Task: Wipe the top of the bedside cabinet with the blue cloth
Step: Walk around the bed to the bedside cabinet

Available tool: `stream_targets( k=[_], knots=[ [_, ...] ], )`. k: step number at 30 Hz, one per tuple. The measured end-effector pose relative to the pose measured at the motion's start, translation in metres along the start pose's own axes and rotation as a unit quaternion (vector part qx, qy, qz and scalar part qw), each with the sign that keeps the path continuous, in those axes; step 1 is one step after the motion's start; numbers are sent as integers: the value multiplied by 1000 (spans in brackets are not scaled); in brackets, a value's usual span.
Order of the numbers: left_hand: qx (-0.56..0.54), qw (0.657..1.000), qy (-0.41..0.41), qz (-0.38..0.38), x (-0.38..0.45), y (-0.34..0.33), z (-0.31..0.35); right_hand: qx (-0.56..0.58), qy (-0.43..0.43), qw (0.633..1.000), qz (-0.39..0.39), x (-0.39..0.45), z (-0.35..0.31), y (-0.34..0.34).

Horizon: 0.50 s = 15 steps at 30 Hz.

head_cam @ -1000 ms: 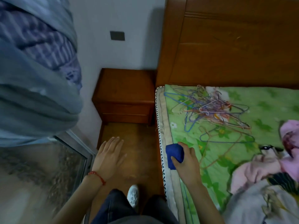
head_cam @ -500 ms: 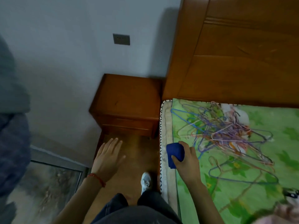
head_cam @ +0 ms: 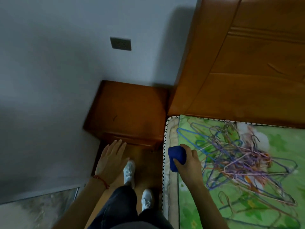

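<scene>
Item: blue cloth (head_cam: 177, 156), bunched in your right hand (head_cam: 189, 160), hovering above the mattress edge (head_cam: 171, 138), just short of the bedside cabinet (head_cam: 132, 111). Likely handling: soft, light, limp, nothing fragile; you are gripping it as a wad, fingers wrapped round, which should suit flat wiping strokes. Your left hand (head_cam: 112, 160) is hanging open and empty, fingers extended, near the cabinet's front. The cabinet top is showing bare, not yet touched.

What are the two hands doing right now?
Left hand: open, fingers spread, holding nothing.
Right hand: closed on the blue cloth.
</scene>
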<state>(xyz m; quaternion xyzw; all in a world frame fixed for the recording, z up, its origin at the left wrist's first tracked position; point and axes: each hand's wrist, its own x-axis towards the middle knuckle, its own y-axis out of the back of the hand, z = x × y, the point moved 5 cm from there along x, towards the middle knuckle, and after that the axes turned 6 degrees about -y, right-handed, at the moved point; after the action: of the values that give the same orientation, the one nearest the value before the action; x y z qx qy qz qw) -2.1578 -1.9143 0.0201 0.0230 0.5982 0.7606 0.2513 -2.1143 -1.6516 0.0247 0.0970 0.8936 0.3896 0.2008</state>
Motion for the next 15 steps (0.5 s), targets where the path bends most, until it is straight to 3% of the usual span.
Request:
stream_targets(
  k=[10,15],
  knots=[
    [-29,999,-35,8,123,12,-49,32,-83,996,11,94,-14,-41],
    [-8,997,-61,-52,167,-12,-57,65,-144,987,8,141,3,-70]
  ],
)
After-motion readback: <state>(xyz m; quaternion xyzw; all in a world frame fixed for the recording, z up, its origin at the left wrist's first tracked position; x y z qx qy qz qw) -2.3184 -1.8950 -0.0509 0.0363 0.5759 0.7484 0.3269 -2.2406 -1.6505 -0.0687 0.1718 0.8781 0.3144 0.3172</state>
